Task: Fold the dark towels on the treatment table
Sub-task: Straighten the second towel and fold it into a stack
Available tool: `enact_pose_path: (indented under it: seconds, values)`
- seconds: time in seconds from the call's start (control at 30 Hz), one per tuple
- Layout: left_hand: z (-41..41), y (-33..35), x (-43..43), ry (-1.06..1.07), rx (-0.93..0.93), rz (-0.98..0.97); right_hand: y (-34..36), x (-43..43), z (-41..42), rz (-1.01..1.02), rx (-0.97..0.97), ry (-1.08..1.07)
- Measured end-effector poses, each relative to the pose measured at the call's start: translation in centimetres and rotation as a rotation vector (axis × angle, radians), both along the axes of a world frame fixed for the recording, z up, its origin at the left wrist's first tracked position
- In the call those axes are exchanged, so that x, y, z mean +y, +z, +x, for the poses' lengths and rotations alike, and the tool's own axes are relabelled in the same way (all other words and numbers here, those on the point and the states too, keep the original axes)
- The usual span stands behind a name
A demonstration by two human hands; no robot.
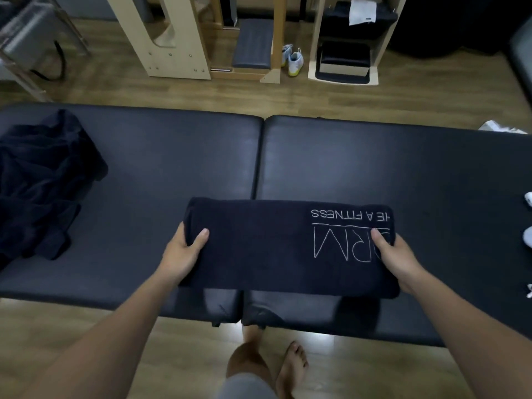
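A dark navy towel (273, 246) with white lettering lies folded into a long strip near the front edge of the black treatment table (374, 162). My left hand (184, 249) grips its left end, thumb on top and fingers tucked under. My right hand (394, 257) pinches the right end the same way, thumb over the printed letters. A heap of unfolded dark towels (43, 182) sits on the table's left part, apart from both hands.
White objects (528, 220) lie at the table's right edge. Beyond the table are wooden exercise frames (178, 47), a pair of light shoes (293, 60) and a shelf unit (345, 53) on the wood floor. My bare feet (290, 367) stand below the table edge.
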State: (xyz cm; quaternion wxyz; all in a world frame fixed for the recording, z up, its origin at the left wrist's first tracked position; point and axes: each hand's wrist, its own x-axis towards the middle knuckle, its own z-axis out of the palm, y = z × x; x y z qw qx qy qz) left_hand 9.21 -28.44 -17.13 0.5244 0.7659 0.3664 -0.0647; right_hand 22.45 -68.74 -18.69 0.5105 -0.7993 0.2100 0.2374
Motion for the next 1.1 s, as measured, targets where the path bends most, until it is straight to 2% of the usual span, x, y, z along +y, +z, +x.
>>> enact_pose_path:
  seconds: [0.1, 0.17, 0.23, 0.27, 0.3, 0.33, 0.4, 0.43, 0.47, 0.53, 0.73, 0.9, 1.1]
  values:
    - [0.6, -0.9, 0.0, -0.07, 0.046, 0.141, -0.9, 0.3, 0.6, -0.144, -0.068, 0.007]
    - [1.3, -1.5, 0.1, -0.127, 0.152, 0.226, -1.2, 0.7, 0.9, -0.213, -0.027, 0.047]
    - [2.4, -1.5, -0.3, -0.104, 0.192, 0.329, -0.8, 1.3, 1.3, -0.267, 0.045, 0.042]
    - [2.9, -1.3, -0.8, -0.066, 0.168, 0.444, -0.4, 1.6, 1.6, -0.349, 0.019, 0.033]
    - [3.4, -0.6, -1.7, -0.045, 0.107, 0.609, 0.1, 2.2, 1.7, -0.495, -0.084, 0.035]
    - [3.8, -0.2, -2.8, -0.093, 0.023, 0.775, 0.5, 3.0, 1.5, -0.653, -0.282, 0.069]
    - [4.3, -0.3, -6.1, -0.401, -0.113, 0.965, 1.0, 6.3, -0.1, -0.783, -0.671, 0.341]
    - [4.3, -0.8, -8.0, -0.617, -0.115, 0.979, 0.6, 8.2, -1.3, -0.79, -0.749, 0.554]
    - [4.3, -1.4, -9.5, -0.794, -0.083, 0.974, -0.2, 9.9, -2.6, -0.8, -0.747, 0.751]
    - [4.4, -2.4, -10.6, -0.93, 0.01, 0.965, -1.7, 11.1, -3.9, -0.855, -0.662, 0.958]
    - [4.6, -2.8, -6.9, -0.704, 0.275, 0.924, -3.7, 5.1, -1.0, -0.996, -0.487, 0.814]
    - [5.3, -3.3, -6.8, -0.665, 0.279, 0.868, -4.4, 5.0, -0.2, -0.95, -0.412, 0.78]
    - [5.6, -3.2, -6.2, -0.755, 0.28, 0.823, -3.8, 5.1, -0.2, -0.915, -0.338, 0.782]
